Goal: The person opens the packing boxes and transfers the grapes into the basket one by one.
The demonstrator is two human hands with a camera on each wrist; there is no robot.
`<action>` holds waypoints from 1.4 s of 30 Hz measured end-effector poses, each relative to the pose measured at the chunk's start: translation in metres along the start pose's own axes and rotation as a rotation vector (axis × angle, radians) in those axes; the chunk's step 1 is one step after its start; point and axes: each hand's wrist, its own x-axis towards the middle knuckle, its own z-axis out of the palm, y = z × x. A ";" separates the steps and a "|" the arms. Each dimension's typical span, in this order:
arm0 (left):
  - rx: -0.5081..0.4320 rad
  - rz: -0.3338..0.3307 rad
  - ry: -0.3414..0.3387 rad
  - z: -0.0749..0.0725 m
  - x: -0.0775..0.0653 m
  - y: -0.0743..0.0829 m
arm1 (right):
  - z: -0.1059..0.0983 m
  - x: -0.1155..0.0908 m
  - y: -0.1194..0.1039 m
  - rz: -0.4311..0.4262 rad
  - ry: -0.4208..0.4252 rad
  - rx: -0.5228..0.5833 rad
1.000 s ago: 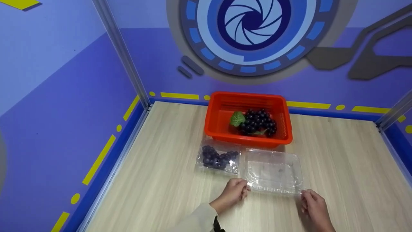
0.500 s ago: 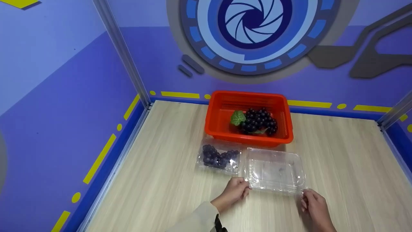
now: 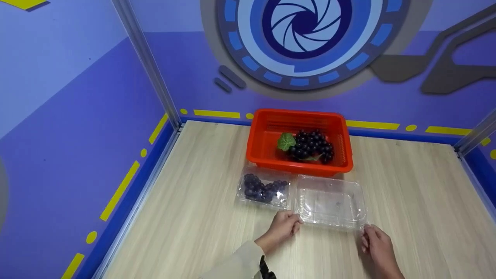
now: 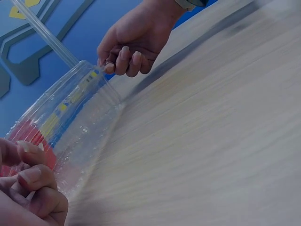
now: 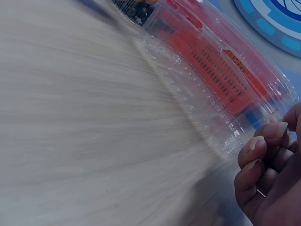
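Two hands, the left hand [image 3: 285, 226] and the right hand [image 3: 374, 242], pinch the near corners of the empty clear clamshell [image 3: 329, 203] at 6 o'clock of the orange basket [image 3: 300, 164], one grape bunch [image 3: 310, 146] unpacked, one boxed [image 3: 263, 190]; lid state indiscernible.

Wooden table [image 3: 193, 232]: basket [image 3: 260, 155], two clamshells [image 3: 329, 203]

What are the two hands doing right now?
Left hand: fingers pinch the near left corner of the clear plastic box.
Right hand: fingers curled at its near right corner, seemingly pinching it.
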 end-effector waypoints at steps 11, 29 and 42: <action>-0.061 -0.024 -0.030 -0.001 0.000 -0.002 | 0.002 0.003 -0.001 -0.026 0.015 -0.008; 0.198 0.041 0.011 -0.014 -0.014 0.010 | -0.004 -0.001 0.001 0.025 0.058 0.017; 0.427 0.402 0.041 -0.044 -0.011 0.057 | 0.001 -0.002 0.001 0.030 0.028 0.011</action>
